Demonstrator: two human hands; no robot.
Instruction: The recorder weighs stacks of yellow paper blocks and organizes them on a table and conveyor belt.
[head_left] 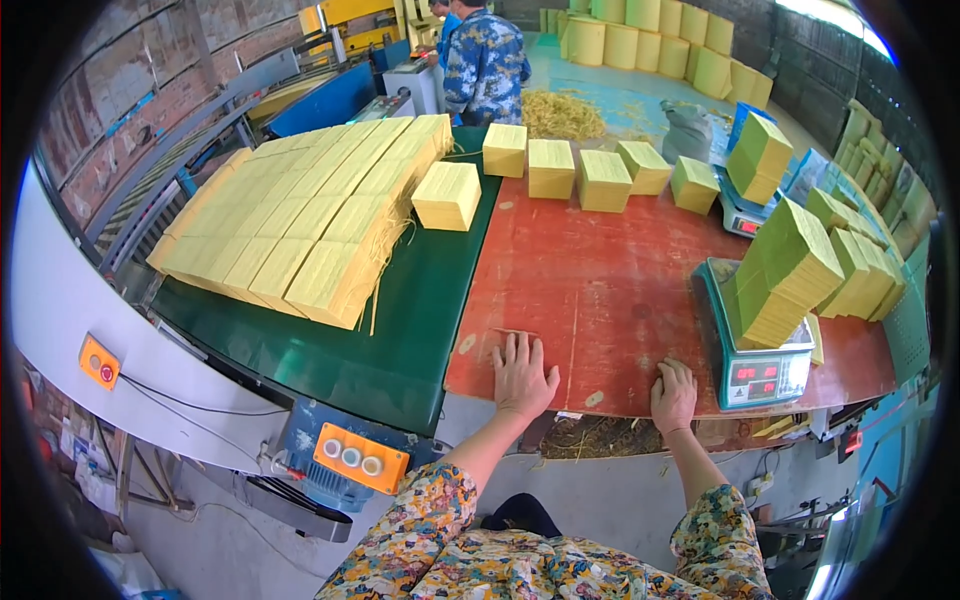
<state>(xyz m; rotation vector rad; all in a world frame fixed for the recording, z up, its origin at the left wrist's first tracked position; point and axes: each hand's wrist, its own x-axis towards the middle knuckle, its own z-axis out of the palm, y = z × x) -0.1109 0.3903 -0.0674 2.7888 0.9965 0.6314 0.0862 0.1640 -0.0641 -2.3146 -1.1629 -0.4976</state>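
Note:
My left hand (522,376) lies palm down near the front edge of the red tabletop (590,290), fingers stretched out and holding nothing. Closer to the scale, my right hand (674,393) rests on the same edge with its fingers extended, also holding nothing. Just right of it a digital scale (762,385) with a lit red display carries a tall stack of yellow paper-like blocks (785,275). Several similar blocks, such as this yellow block (605,182), stand in a row along the far side of the tabletop.
Left of the tabletop, a green conveyor belt (350,350) bears rows of yellow blocks (290,205) and one separate block (446,196). Orange button box (360,458) sits at its near end. A second scale (742,215) stands far right. A person (485,65) works at the back.

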